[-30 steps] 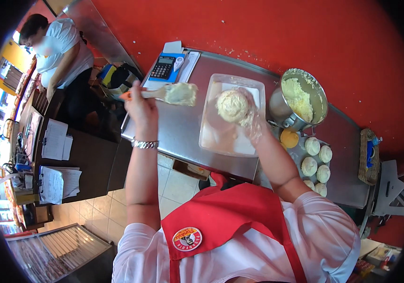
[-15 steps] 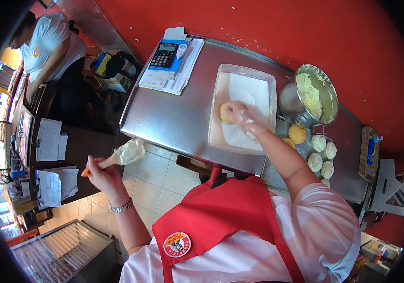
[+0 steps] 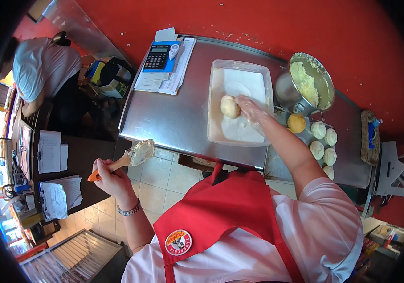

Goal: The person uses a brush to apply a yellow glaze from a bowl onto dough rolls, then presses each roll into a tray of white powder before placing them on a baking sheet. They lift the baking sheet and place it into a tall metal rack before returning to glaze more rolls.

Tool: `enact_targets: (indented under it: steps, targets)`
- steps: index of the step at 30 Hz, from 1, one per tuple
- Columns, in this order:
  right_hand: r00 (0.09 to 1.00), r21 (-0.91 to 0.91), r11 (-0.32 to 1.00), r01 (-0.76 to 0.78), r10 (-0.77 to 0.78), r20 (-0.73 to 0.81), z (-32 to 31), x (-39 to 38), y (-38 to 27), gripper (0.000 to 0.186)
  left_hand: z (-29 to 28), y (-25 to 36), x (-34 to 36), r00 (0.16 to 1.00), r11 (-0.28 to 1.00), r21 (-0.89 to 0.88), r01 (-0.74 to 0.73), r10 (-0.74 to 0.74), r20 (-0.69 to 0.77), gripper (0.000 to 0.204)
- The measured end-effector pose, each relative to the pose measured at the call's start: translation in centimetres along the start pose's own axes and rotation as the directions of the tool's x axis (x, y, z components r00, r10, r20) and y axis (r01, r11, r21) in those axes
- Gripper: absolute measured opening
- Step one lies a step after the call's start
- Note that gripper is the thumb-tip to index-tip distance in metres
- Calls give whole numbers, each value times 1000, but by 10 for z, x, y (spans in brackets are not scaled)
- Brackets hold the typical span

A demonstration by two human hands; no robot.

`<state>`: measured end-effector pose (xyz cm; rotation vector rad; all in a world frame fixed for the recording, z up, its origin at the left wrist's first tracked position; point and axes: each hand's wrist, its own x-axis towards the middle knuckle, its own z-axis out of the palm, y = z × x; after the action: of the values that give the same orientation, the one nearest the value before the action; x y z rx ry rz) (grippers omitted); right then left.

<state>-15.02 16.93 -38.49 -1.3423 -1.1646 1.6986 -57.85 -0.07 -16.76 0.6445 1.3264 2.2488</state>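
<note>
My left hand (image 3: 112,178) is closed around the orange handle of a spatula (image 3: 140,152), its blade smeared with pale cream and held out past the table's front edge. My right hand (image 3: 253,112) reaches into a clear plastic tub (image 3: 214,137) with white powder on its bottom. Its fingers are against the right side of a round bun (image 3: 230,107), pale on top; the thumb is hidden. Right of the tub, a yellow bun (image 3: 296,123) and several cream-covered buns (image 3: 317,150) sit on a metal tray (image 3: 282,165).
A steel pot (image 3: 289,94) of pale yellow cream stands behind the tray. A calculator (image 3: 157,57) lies on papers at the table's far left. A wicker basket (image 3: 369,141) is at the right end. Another person (image 3: 46,66) leans over a dark counter (image 3: 89,146) at left.
The bun in the tub has turned and now shows a paler top, with my right hand at its side. My left hand and the spatula have moved slightly right. The other person bends lower.
</note>
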Motion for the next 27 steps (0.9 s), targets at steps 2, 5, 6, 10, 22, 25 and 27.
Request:
enact_targets:
  steps: [2,5,6,10,22,25,27]
  targets:
    - [997,-30,996,-79,79,-3,3,18,2,23,1,-6,1,996,996,-47,75,-72,58,15]
    - [994,465,880,-95,108,-1,17,5,-21,25,4,-5,5,980,984,-96,150,-135,147,15]
    - [998,515,855,-66,61,28,17,-7,-33,25,9,-1,5,980,987,-96,130,-113,167,15]
    - [1000,588,809,-25,17,19,-5,-84,-79,24,50,-2,-5,995,992,-122,27,-15,100,17]
    - [950,285,956,-72,152,-272,-116,-311,24,16,113,-23,-48,879,936,-147,321,-236,414,21]
    - [973,241,967,-85,133,-190,-105,-301,45,14,119,-29,-53,850,954,-113,279,-191,491,24]
    - [975,43,985,-168,172,-143,-116,-284,80,17,130,-31,-59,845,956,-96,278,-196,498,26]
